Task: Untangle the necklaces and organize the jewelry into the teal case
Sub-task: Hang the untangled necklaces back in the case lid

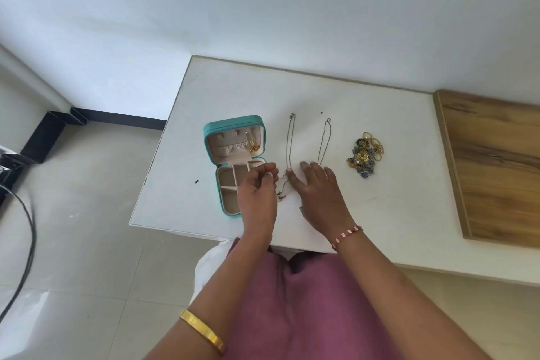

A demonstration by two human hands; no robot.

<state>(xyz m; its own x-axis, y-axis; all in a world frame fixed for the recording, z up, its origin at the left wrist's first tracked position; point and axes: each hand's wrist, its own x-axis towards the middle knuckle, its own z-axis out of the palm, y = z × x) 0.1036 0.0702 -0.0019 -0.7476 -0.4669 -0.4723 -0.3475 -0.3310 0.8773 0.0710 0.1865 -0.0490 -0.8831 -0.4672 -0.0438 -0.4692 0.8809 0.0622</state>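
Note:
The teal case [210,137] stands open on the white table [380,155], its lid upright with a gold piece [253,148] hanging inside. Two thin chain necklaces lie stretched out to its right: one [290,140] near the case, another [325,140] further right. My left hand [258,187] hovers over the case's right edge, thumb and fingers curled and pinching a thin chain [281,187] that trails down beside it. My right hand [317,184] lies flat with fingers spread, its fingertips pressing the lower ends of the two laid-out necklaces.
A heap of gold rings and blue-gold jewelry [365,155] sits right of the necklaces. A wooden board [493,166] covers the table's right end. The table's left edge drops to a tiled floor with a black cable [27,219].

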